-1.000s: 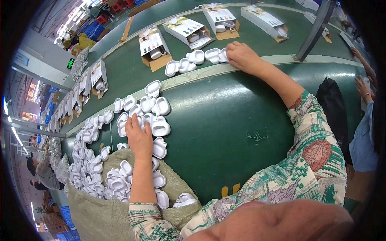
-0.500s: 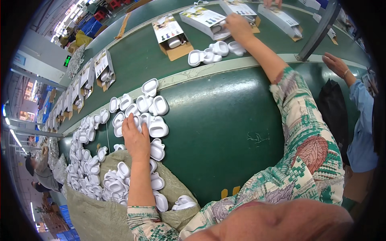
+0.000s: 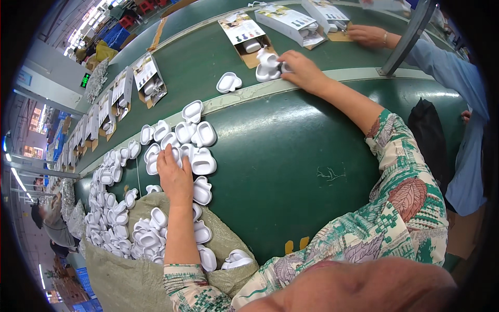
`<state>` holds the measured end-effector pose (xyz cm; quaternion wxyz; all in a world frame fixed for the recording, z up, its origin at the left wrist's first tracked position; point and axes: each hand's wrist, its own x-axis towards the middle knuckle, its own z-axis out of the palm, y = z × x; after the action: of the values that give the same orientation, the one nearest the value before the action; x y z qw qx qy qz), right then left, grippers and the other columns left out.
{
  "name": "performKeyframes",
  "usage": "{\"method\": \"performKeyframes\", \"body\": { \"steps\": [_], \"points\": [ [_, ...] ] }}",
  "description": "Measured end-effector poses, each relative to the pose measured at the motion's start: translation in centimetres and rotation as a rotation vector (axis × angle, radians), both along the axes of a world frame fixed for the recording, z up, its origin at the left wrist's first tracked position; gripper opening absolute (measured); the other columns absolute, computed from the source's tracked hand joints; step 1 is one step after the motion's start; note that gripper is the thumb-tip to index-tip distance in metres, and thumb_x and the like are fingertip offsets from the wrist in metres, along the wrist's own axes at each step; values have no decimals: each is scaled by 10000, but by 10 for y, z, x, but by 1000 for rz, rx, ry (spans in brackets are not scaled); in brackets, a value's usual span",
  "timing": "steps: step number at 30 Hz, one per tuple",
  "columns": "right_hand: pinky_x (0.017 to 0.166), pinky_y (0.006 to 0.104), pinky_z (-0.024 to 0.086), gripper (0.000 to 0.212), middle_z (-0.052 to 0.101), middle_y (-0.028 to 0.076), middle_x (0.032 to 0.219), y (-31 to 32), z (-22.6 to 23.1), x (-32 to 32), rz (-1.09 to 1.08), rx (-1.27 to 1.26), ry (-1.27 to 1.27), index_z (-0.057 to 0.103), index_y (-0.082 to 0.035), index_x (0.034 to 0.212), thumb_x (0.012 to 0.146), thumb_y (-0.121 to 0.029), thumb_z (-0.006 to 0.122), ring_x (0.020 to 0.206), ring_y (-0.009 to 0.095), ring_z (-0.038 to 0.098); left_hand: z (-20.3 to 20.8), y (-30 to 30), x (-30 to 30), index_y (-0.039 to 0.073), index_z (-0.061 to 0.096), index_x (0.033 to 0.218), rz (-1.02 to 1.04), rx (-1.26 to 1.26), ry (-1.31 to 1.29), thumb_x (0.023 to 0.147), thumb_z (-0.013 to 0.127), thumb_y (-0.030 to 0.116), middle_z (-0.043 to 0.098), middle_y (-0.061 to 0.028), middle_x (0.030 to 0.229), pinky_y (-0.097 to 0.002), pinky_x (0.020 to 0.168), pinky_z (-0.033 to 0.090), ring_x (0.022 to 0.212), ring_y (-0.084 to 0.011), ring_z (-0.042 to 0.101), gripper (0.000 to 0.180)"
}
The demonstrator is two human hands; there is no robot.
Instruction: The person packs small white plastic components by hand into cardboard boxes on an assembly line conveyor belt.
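Note:
My left hand [image 3: 175,177] lies with fingers spread over a cluster of white moulded plastic pieces [image 3: 203,162], each with a rounded hollow, on the green table [image 3: 291,171]. At the belt's near edge, my right hand [image 3: 304,73] has thumb and fingers closed around a white plastic piece [image 3: 285,67], partly hidden by the fingers. Touching it are more white pieces [image 3: 267,74], one tilted up on another. A single white piece [image 3: 228,82] lies apart to their left. Just beyond stands an open printed carton [image 3: 241,30] with white contents.
More open cartons [image 3: 149,75] line the green belt [image 3: 189,67]. A woven sack [image 3: 130,281] and a heap of white pieces [image 3: 106,223] occupy the left. At right, a metal post [image 3: 410,39] rises beside a co-worker's blue sleeve [image 3: 442,62]; their hand [image 3: 366,36] touches a carton.
My right hand has come down from a carton to the white pieces at the belt edge. The cartons have shifted right. The co-worker's hand has reached in to a carton. My left hand stays put.

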<state>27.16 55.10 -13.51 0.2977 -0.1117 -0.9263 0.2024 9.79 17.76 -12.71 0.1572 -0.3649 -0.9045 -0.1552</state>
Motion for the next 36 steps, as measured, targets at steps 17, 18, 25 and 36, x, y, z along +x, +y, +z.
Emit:
{"method": "performKeyframes", "body": {
  "steps": [17,18,25,36],
  "points": [
    [754,382,461,77,561,97,903,62,17,-5,-124,479,30,596,-56,802,768,-126,600,915,277,536,0,2,-1,50,446,1271,-3,6,-41,809,613,180,441,-212,1275,-411,966,385,1183,-358,424,508],
    [747,377,464,71,563,90,908,67,18,-13,-152,546,-19,593,-60,799,762,-121,599,912,274,542,0,2,-1,51,446,1271,-3,10,-43,810,612,180,440,-211,1277,-411,966,385,1183,-358,424,507],
    [769,402,466,214,569,129,951,103,6,28,-591,329,-51,596,-55,908,774,-221,595,916,310,557,9,11,-1,50,440,1270,-37,9,-35,816,602,176,446,-210,1258,-414,958,391,1173,-359,429,499],
    [894,385,424,331,555,152,1065,10,-9,-19,-165,58,-86,604,-26,1011,773,-254,634,1021,321,521,0,5,-2,52,444,1270,3,-3,-33,813,608,178,443,-206,1269,-412,961,386,1171,-357,428,501]
  ]
}}
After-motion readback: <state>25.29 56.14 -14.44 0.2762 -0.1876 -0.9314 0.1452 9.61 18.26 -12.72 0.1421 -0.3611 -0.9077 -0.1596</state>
